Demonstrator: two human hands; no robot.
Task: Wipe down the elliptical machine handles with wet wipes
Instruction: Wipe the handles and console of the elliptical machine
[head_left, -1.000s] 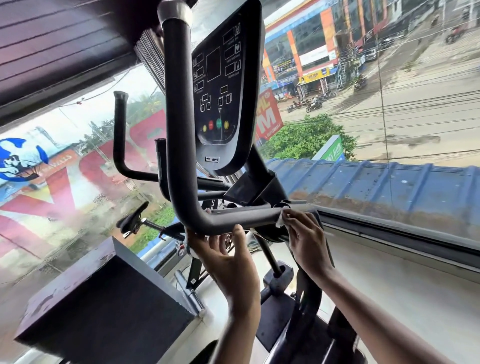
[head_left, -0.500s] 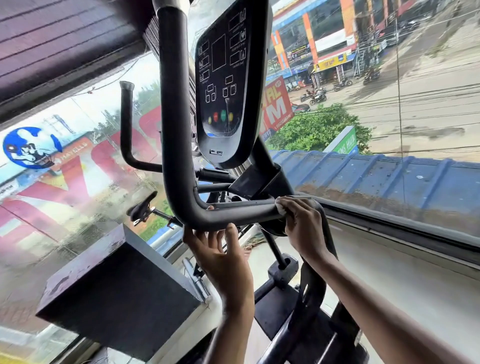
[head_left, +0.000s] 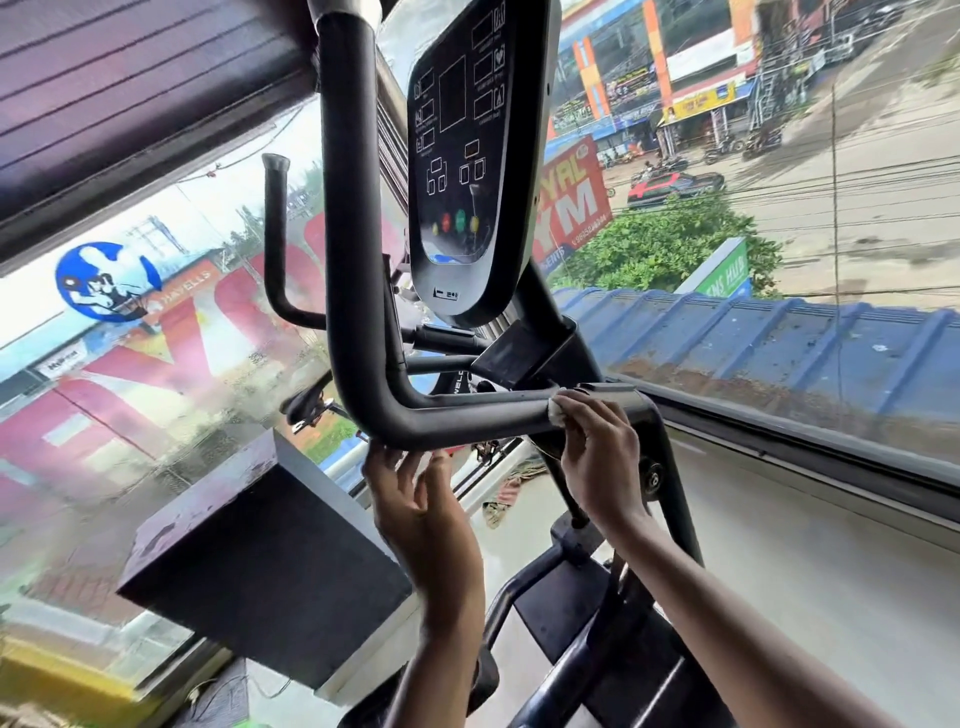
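We looked up at an elliptical machine standing beside a large window. A thick black handle (head_left: 349, 249) rose in front of us, curved at its lower end and ran off to the right as a level bar.

Our right hand (head_left: 597, 457) was at the right end of that level bar. Its fingers were curled over a small white wet wipe (head_left: 557, 413), bunched between the fingertips and the tube and touching the bar.

Our left hand (head_left: 421, 504) was raised under the bend of the same handle. Its fingers were fairly straight and a little apart, and it held nothing. The fingertips were at the underside of the tube, though we could not tell whether they pressed on it.

Behind the handle and slightly to the right hung the dark console (head_left: 467, 156), with outlined buttons and a row of small coloured dots. Farther back on the left stood a thinner curved handle (head_left: 274, 234) with a pale cap. A dark box (head_left: 260, 561) sat low on the left, beneath our left hand. The machine's dark frame (head_left: 670, 467) ran down between our forearms.

The glass on the left carried large red lettering and a round blue logo (head_left: 104, 280). Through the right side we saw a blue corrugated roof (head_left: 779, 343), a green tree (head_left: 660, 249), shopfronts and a street with parked motorbikes.
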